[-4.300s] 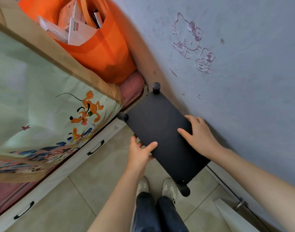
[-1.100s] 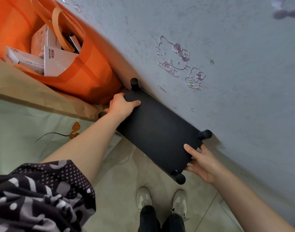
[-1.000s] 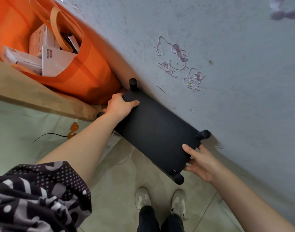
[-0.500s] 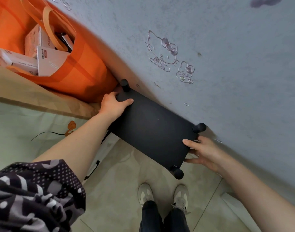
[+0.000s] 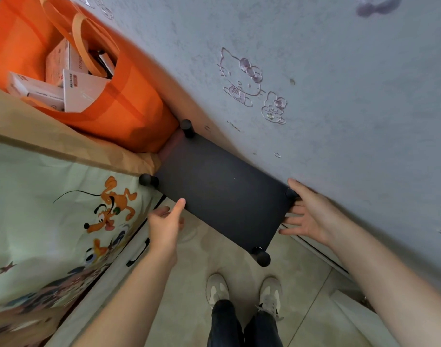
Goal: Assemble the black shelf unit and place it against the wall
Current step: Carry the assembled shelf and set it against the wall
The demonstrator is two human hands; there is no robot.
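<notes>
Placement step, we judge: black shelf unit (image 5: 222, 194) stands with its long edge along the wall (image 5: 339, 108), just beside the orange bag (image 5: 129, 113). Our left hand (image 5: 165, 225) touches the front edge with a straight thumb, fingers loose. Our right hand (image 5: 307, 216), fingers spread, rests at the end. Next move calls for a flush check, then letting go.

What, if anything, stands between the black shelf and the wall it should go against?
Nothing visible. The shelf has its back edge running right along the wall. The orange bag sits beside its far end, and the right hand is at its near end, not behind it.
</notes>
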